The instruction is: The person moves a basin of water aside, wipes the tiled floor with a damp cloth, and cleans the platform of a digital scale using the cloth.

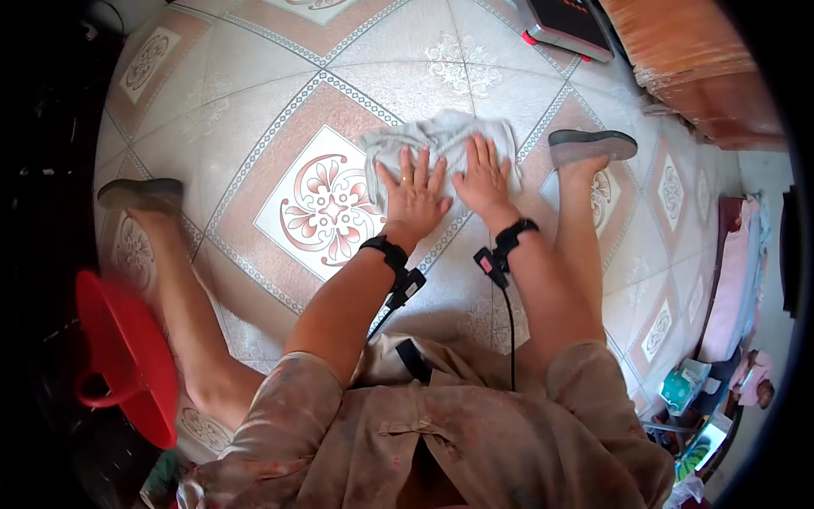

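Note:
A pale grey cloth (441,129) lies crumpled on the patterned tile floor (263,102), its far edge bunched up. Flat on its left part rests my left hand (414,193), fingers spread, a ring on one finger. My right hand (486,178) presses on the cloth's right part with its fingers stretched out and lying close together. Both palms face down, so the cloth under them is hidden. Each wrist wears a black strap with a small device, the left device (405,288) and the right device (490,265), with a cable running toward my body.
My shod feet stand wide apart on either side. A red plastic item with a loop handle (140,365) is at the left. A dark flat device with red feet (570,30) and an orange-brown piece of furniture (695,68) are at the upper right. Bags and cloths lie lower right.

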{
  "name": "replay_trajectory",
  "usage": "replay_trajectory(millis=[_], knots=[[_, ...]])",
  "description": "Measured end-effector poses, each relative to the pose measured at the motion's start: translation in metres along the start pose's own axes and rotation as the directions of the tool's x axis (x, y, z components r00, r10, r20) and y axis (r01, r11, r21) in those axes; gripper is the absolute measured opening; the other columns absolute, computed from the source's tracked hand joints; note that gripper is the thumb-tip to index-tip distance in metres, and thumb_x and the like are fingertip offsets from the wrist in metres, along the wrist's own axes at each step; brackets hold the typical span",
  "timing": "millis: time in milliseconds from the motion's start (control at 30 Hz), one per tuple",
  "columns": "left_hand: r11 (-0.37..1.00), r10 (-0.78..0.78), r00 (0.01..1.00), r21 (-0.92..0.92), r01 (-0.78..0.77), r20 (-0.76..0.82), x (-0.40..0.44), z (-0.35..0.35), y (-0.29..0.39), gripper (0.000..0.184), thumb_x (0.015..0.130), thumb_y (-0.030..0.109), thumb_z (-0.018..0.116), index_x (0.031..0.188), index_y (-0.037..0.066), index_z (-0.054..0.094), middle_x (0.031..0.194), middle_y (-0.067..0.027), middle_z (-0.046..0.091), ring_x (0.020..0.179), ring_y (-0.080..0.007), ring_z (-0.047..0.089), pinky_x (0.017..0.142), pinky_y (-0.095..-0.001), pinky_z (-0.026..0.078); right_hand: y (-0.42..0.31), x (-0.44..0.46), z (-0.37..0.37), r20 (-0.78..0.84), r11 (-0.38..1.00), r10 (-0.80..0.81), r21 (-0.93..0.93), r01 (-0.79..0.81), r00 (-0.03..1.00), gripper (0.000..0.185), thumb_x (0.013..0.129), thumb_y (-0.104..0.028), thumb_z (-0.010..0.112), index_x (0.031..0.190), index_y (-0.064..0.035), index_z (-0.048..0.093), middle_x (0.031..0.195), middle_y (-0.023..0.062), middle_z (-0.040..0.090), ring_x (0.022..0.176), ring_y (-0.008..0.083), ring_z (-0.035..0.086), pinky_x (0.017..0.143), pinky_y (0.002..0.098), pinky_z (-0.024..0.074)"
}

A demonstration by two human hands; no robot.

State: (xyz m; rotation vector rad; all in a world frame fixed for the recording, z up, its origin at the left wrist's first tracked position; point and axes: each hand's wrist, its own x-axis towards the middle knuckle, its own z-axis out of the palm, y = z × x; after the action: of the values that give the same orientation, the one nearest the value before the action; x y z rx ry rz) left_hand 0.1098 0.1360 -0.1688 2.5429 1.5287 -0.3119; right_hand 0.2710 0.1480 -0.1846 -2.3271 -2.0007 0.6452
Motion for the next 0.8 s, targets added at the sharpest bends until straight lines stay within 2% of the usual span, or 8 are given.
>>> replay_trajectory(millis=[100,200,267,367,500,567,700,800], knots=[[0.993,-0.119,0.992,-0.002,0.119,-0.036,0.034,0.001,-0.027,0.077,0.095,0.058,0.044,0.159,0.021,0.023,0.165,-0.0116,0.018,0.152,-0.0397,0.009,0.108,-0.0798,0.002,-0.031,0.067,-0.005,0.002,0.990,-0.142,0.002,0.142,0.990,0.074,0.091,-0.033,0.054,0.156,-0.0094,0.027,0.166,0.0077,0.018,0.154,0.0275,0.012,0.122,0.0542,0.0092],[0.973,-0.217,0.967,0.053,0.225,-0.132,0.042,-0.002,-0.076,0.074,0.095,0.054,0.049,0.157,0.020,0.028,0.163,-0.0119,0.024,0.152,-0.0396,0.013,0.108,-0.0788,0.006,-0.091,0.108,-0.008,0.045,0.971,-0.239,-0.011,0.240,0.970,0.077,0.092,-0.032,0.054,0.158,-0.0091,0.022,0.166,0.0084,0.016,0.154,0.0278,0.010,0.123,0.0527,0.0066],[0.985,-0.167,0.965,0.016,0.174,-0.201,0.031,0.002,-0.105,0.070,0.095,0.051,0.050,0.156,0.020,0.032,0.161,-0.0125,0.027,0.151,-0.0395,0.015,0.109,-0.0768,0.011,-0.107,0.107,0.000,-0.048,0.962,-0.270,0.014,0.271,0.962,0.075,0.090,-0.033,0.055,0.155,-0.0075,0.028,0.164,0.0089,0.022,0.153,0.0288,0.014,0.122,0.0552,0.0080],[0.995,-0.057,0.978,0.073,0.073,-0.200,-0.001,0.007,-0.123,0.069,0.095,0.049,0.052,0.155,0.022,0.033,0.161,-0.0123,0.029,0.151,-0.0397,0.016,0.111,-0.0740,0.013,-0.105,0.067,0.013,-0.174,0.940,-0.318,0.069,0.334,0.932,0.073,0.087,-0.034,0.057,0.151,-0.0087,0.034,0.160,0.0091,0.029,0.151,0.0300,0.020,0.120,0.0583,0.0110],[0.998,0.039,0.991,0.049,-0.033,-0.131,-0.067,0.004,-0.115,0.071,0.092,0.052,0.055,0.154,0.025,0.035,0.161,-0.0115,0.028,0.150,-0.0407,0.015,0.112,-0.0737,0.011,-0.088,-0.025,0.036,-0.112,0.934,-0.357,-0.007,0.358,0.928,0.078,0.091,-0.044,0.056,0.155,-0.0091,0.028,0.163,0.0094,0.023,0.152,0.0303,0.016,0.119,0.0598,0.0106],[0.995,0.090,0.992,0.041,-0.086,-0.089,-0.107,0.008,-0.105,0.071,0.090,0.055,0.056,0.153,0.026,0.038,0.161,-0.0114,0.027,0.150,-0.0406,0.015,0.112,-0.0738,0.010,-0.086,-0.074,0.034,-0.015,0.936,-0.352,-0.006,0.352,0.936,0.080,0.091,-0.047,0.056,0.155,-0.0084,0.027,0.163,0.0100,0.021,0.152,0.0309,0.014,0.119,0.0604,0.0107],[0.991,0.133,0.989,-0.007,-0.133,-0.065,-0.184,0.017,-0.080,0.075,0.088,0.053,0.060,0.154,0.026,0.036,0.160,-0.0129,0.029,0.150,-0.0422,0.015,0.110,-0.0751,0.010,-0.083,-0.159,0.038,0.112,0.948,-0.312,-0.023,0.317,0.943,0.083,0.092,-0.051,0.056,0.156,-0.0069,0.026,0.164,0.0110,0.019,0.152,0.0321,0.013,0.118,0.0620,0.0119],[0.990,0.137,0.991,-0.041,-0.136,0.006,-0.222,0.018,-0.055,0.076,0.087,0.051,0.062,0.154,0.026,0.036,0.162,-0.0115,0.025,0.150,-0.0420,0.014,0.110,-0.0762,0.010,-0.081,-0.209,0.051,0.102,0.973,-0.227,-0.015,0.230,0.968,0.083,0.092,-0.051,0.057,0.155,-0.0064,0.027,0.164,0.0115,0.019,0.151,0.0328,0.013,0.117,0.0640,0.0136]])
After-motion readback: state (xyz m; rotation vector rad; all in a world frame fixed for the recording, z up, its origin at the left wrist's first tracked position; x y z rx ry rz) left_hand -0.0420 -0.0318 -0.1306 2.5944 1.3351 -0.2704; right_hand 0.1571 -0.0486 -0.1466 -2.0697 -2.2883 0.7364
